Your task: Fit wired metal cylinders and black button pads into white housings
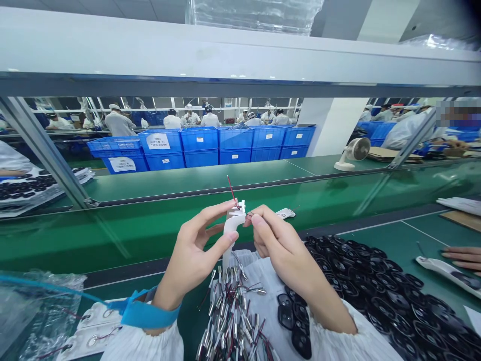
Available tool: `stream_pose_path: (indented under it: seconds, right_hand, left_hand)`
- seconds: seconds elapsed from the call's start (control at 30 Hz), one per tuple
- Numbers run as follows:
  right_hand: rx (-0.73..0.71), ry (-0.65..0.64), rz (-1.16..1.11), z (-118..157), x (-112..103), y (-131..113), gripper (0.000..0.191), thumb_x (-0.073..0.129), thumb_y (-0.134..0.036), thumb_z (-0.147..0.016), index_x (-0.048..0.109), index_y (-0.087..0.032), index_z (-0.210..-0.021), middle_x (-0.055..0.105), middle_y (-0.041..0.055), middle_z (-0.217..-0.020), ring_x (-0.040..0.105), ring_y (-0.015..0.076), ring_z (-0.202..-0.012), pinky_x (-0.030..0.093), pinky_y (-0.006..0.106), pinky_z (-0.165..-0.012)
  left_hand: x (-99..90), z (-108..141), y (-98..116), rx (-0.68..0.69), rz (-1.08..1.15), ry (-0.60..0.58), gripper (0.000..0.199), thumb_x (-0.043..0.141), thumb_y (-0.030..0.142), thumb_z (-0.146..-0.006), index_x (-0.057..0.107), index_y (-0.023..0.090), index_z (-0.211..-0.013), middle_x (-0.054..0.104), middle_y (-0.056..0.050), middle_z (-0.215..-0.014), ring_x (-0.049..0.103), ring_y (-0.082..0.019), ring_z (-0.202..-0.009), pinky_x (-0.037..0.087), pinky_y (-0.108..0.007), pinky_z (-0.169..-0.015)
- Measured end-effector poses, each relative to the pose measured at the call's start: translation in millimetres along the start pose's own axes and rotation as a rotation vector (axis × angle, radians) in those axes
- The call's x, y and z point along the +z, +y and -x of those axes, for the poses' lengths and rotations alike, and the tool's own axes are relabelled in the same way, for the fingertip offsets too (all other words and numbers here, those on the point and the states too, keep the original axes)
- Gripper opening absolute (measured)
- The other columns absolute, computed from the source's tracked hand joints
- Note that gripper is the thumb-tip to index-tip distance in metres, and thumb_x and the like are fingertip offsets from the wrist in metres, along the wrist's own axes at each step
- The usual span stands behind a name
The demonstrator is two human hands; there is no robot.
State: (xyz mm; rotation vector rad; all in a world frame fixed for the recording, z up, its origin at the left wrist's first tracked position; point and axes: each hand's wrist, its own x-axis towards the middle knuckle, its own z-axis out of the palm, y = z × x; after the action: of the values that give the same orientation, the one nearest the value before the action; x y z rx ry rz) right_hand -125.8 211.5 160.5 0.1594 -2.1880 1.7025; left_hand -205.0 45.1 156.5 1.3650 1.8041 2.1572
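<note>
My left hand grips a curved white plastic housing between thumb and fingers, raised above the bench and tilted. A thin red wire sticks up from its top end. My right hand pinches thin dark wires at the housing's right side. Below my hands lies a pile of small silver cylinders with wires. Several black oval plastic parts lie under my right forearm. A blue wrist strap circles my left wrist.
Many black plastic parts cover the bench to the right. Another person's hand is near a white housing. White housings and clear plastic bags lie left. Beyond the green belt stand blue crates and a fan.
</note>
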Motion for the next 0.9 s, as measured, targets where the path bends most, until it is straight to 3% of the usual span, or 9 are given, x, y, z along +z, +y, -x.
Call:
stream_pose_path:
  seconds: [0.17,0.27,0.37,0.63,0.9]
  right_hand:
    - [-0.112,-0.084,0.329,-1.6,-13.5,-5.2,0.033,0.041,-0.038,-0.109,0.058,-0.022,-0.086,0.052,-0.0027,-0.071,0.042,0.013,-0.061,0.029,0.029,-0.06]
    - [-0.112,-0.116,0.33,0.1,-18.0,-1.4,0.036,0.037,-0.038,-0.11,0.062,-0.022,-0.09,0.044,-0.0049,-0.063,0.036,0.0126,-0.055,0.026,0.029,-0.058]
    - [-0.05,-0.113,0.149,0.8,-15.0,4.2,0.04,0.035,-0.043,-0.111,0.059,-0.021,-0.088,0.031,-0.0076,-0.056,0.028,0.0124,-0.051,0.024,0.029,-0.053]
    - [0.116,-0.187,-0.522,-5.6,8.2,8.5,0.039,0.05,-0.058,-0.103,0.045,-0.024,-0.085,0.021,-0.0141,-0.049,0.01,0.0084,-0.044,0.015,0.024,-0.044]
    - [0.188,-0.221,-0.657,-8.7,6.5,8.9,0.038,0.057,-0.053,-0.1,0.04,-0.024,-0.083,0.023,-0.0147,-0.049,0.007,0.0069,-0.043,0.017,0.022,-0.044]
  left_hand:
    - [-4.5,0.3,1.5,-0.018,-0.015,-0.02,0.042,0.073,0.017,-0.097,0.07,0.04,-0.132,0.067,0.001,-0.14,0.06,-0.024,-0.135,0.059,-0.029,-0.106]
    - [-7.3,0.4,1.9,-0.025,-0.016,-0.061,0.042,0.072,0.017,-0.098,0.069,0.041,-0.132,0.067,0.002,-0.14,0.06,-0.022,-0.135,0.057,-0.028,-0.108]
    - [-8.4,0.2,1.4,-0.042,-0.007,-0.098,0.041,0.071,0.018,-0.098,0.069,0.041,-0.133,0.066,0.001,-0.141,0.06,-0.021,-0.134,0.057,-0.028,-0.108]
    - [-10.9,0.2,-1.8,-0.031,-0.039,-0.054,0.04,0.072,0.019,-0.097,0.07,0.036,-0.133,0.066,-0.003,-0.142,0.058,-0.026,-0.136,0.057,-0.035,-0.109]
    - [-13.0,0.1,-0.7,-0.037,-0.108,-0.092,0.043,0.07,0.018,-0.099,0.068,0.043,-0.134,0.065,0.005,-0.142,0.06,-0.019,-0.133,0.053,-0.028,-0.113]
